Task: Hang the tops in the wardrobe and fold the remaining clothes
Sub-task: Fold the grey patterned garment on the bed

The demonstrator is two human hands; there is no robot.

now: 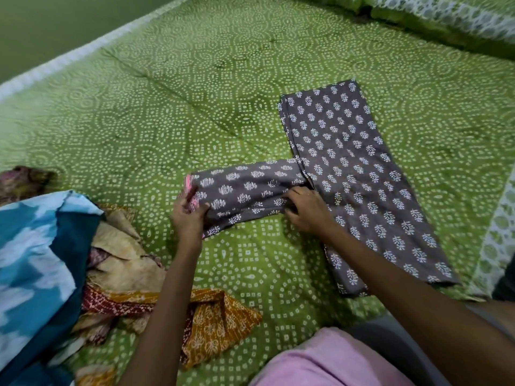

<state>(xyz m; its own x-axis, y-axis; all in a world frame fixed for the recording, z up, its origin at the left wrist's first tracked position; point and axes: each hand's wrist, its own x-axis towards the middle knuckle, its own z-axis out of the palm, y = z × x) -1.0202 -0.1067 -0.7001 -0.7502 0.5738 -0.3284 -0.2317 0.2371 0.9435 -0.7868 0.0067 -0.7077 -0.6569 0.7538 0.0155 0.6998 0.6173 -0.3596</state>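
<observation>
Folding seems to be the step in hand, seen from the head camera: a grey cotton garment with a white leaf print (pixel 359 174) lies flat on the green dotted bedspread (pixel 172 87), toward its right edge, long axis running from the near edge away toward the pillows. One grey printed sleeve (pixel 245 190) juts out leftward, crosswise to that axis. The left hand (pixel 187 215) pinches the sleeve's pink-trimmed cuff between closed fingers. The right hand (pixel 306 210) presses fingers-down on the sleeve's root, where it joins the body; its grip I cannot tell. Judging by this, the sleeve would swing rightward over the body, with the left hand carrying. A heap of blue, beige and mustard clothes (pixel 97 263) waits at the near left corner.
</observation>
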